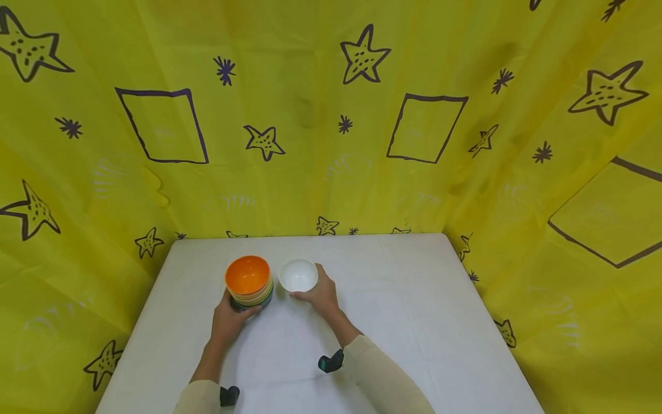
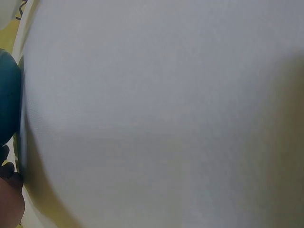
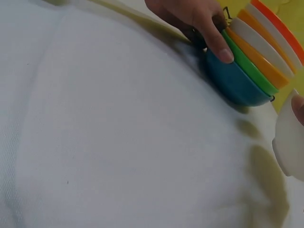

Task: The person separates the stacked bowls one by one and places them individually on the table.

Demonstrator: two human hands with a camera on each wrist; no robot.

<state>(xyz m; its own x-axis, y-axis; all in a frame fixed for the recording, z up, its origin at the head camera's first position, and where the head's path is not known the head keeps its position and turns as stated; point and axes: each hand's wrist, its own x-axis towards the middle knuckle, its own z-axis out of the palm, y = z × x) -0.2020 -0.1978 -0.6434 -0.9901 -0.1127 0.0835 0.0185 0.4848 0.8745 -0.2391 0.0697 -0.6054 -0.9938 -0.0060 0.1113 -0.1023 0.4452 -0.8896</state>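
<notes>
A stack of nested bowls (image 1: 254,297) stands at the left of the table, an orange bowl (image 1: 247,275) on top. My left hand (image 1: 226,322) grips the stack low down, its thumb on the near side. In the right wrist view the stack shows a teal bowl (image 3: 232,84) at the bottom, then green, yellow-orange and white layers. My right hand (image 1: 322,294) holds a white bowl (image 1: 298,276) by its right side, just right of the stack. This bowl appears tilted at the edge of the right wrist view, over its shadow. The left wrist view catches only part of the teal bowl (image 2: 8,97).
A white table (image 1: 403,322) lies under both hands. Yellow curtains (image 1: 310,115) with drawn stars and squares stand behind it and along both sides. Dark wrist devices (image 1: 331,361) sit near the cuffs of the beige sleeves (image 1: 385,376).
</notes>
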